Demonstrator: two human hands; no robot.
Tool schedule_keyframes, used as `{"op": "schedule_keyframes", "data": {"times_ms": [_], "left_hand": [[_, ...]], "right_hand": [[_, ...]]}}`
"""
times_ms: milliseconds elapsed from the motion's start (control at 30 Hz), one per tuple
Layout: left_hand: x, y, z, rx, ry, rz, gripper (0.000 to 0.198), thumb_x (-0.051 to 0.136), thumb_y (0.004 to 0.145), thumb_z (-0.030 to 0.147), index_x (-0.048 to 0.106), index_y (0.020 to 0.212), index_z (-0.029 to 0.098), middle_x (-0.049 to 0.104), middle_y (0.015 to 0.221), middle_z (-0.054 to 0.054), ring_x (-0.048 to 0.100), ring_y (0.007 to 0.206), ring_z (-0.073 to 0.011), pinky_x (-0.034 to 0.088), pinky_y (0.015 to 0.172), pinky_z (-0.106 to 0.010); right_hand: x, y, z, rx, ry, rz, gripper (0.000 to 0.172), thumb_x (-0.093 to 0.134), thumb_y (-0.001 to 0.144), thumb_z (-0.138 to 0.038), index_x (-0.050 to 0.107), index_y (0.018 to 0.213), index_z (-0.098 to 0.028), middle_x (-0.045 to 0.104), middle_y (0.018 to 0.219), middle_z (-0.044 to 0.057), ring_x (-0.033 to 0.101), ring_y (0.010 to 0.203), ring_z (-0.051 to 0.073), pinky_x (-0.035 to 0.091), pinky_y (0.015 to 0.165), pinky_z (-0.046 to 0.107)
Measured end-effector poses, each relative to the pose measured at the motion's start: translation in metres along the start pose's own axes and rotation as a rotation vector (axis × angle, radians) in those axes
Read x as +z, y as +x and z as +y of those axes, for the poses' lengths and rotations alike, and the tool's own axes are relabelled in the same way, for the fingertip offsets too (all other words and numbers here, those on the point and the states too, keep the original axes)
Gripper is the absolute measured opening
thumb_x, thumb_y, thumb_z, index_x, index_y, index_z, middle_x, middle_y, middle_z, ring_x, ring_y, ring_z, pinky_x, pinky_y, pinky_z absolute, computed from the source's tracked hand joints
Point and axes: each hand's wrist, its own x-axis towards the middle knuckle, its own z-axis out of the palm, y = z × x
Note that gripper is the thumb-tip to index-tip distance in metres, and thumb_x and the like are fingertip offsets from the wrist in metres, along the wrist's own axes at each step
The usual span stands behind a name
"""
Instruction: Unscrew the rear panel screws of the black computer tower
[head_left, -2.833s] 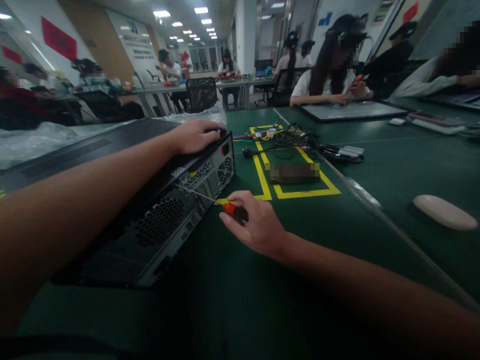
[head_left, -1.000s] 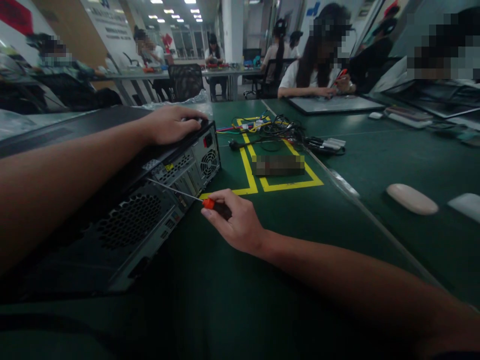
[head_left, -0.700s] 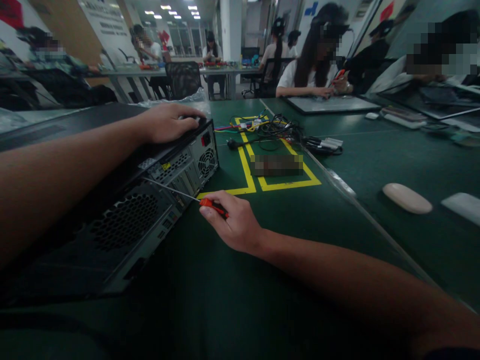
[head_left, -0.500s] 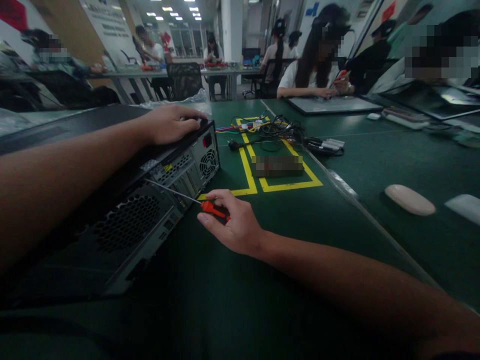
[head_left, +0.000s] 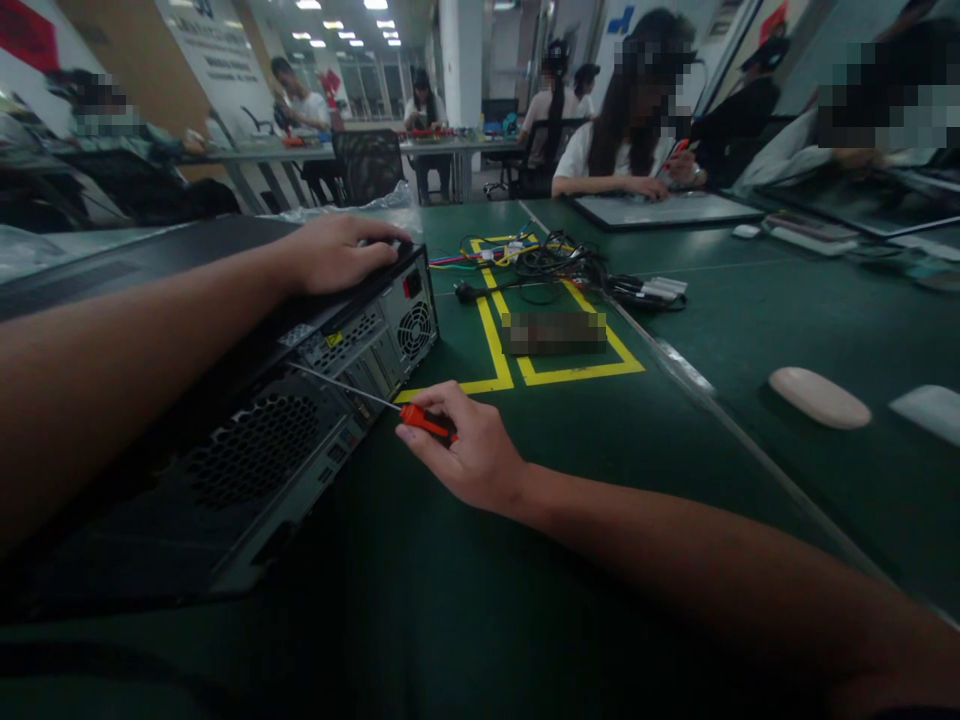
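Observation:
A black desktop computer case (head_left: 255, 450) lies at the left, its grey rear panel with fan grille, slots and ports facing right. My left hand (head_left: 341, 252) rests on its top near the rear corner, fingers stretched out flat and thumb apart. My right hand (head_left: 469, 450) is closed around the red and black handle of a screwdriver (head_left: 420, 418). The screwdriver's long thin shaft points left and slightly up, its tip at the rear edge of the case below a small label. Whether the tip sits in a screw is too small to tell.
Yellow tape (head_left: 495, 340) marks the green table (head_left: 600, 440); a tangle of cables (head_left: 555, 258) and a blurred-out dark block (head_left: 555, 333) lie there. A pale computer mouse (head_left: 819, 397) is to the right. People work across the table, one over a flat panel (head_left: 667, 209).
Both hands, the screwdriver and the case keep almost the same positions. The view has shifted very slightly.

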Motion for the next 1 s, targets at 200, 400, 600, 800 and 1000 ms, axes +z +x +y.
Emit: {"op": "schedule_keyframes", "data": {"times_ms": [200, 400, 600, 800, 1000], "left_hand": [[-0.001, -0.001, 0.0025, 0.011, 0.007, 0.001, 0.081, 0.041, 0.109, 0.054, 0.075, 0.172, 0.016, 0.076, 0.171, -0.013, 0.07, 0.156, -0.0414, 0.048, 0.136, -0.055], [-0.0011, -0.0017, 0.0062, -0.004, 0.008, -0.005, 0.084, 0.04, 0.108, 0.054, 0.074, 0.173, 0.013, 0.075, 0.172, -0.016, 0.071, 0.155, -0.0422, 0.048, 0.136, -0.055], [-0.0012, -0.0015, 0.0049, -0.009, 0.009, -0.012, 0.084, 0.04, 0.108, 0.053, 0.073, 0.174, 0.013, 0.074, 0.173, -0.015, 0.07, 0.156, -0.0415, 0.048, 0.137, -0.054], [0.0008, -0.001, 0.0023, -0.011, -0.001, 0.001, 0.083, 0.041, 0.108, 0.054, 0.074, 0.173, 0.015, 0.077, 0.17, -0.014, 0.07, 0.156, -0.0404, 0.048, 0.137, -0.053], [0.0004, -0.0014, 0.0031, 0.0, -0.002, 0.005, 0.085, 0.04, 0.107, 0.055, 0.074, 0.172, 0.014, 0.075, 0.173, -0.015, 0.07, 0.156, -0.0406, 0.048, 0.137, -0.055]], "right_hand": [[-0.0004, 0.0005, -0.0001, 0.006, 0.002, -0.003, 0.022, 0.079, 0.112, -0.04, 0.07, 0.126, -0.026, 0.086, 0.114, 0.005, 0.081, 0.094, 0.022, 0.062, 0.086, 0.035], [0.0004, -0.0001, 0.0002, -0.007, 0.006, 0.009, 0.022, 0.079, 0.112, -0.041, 0.07, 0.126, -0.026, 0.086, 0.113, 0.005, 0.08, 0.092, 0.022, 0.062, 0.085, 0.035], [-0.0014, 0.0006, -0.0003, -0.018, 0.007, 0.005, 0.022, 0.079, 0.112, -0.041, 0.071, 0.125, -0.025, 0.087, 0.113, 0.006, 0.082, 0.092, 0.022, 0.062, 0.085, 0.035], [-0.0009, 0.0002, 0.0003, -0.015, -0.006, 0.006, 0.022, 0.079, 0.112, -0.039, 0.071, 0.127, -0.025, 0.087, 0.113, 0.005, 0.082, 0.094, 0.022, 0.062, 0.085, 0.034], [0.0, 0.0, 0.0007, -0.025, -0.005, 0.015, 0.023, 0.077, 0.113, -0.041, 0.071, 0.128, -0.025, 0.088, 0.115, 0.006, 0.081, 0.093, 0.021, 0.062, 0.086, 0.035]]}}
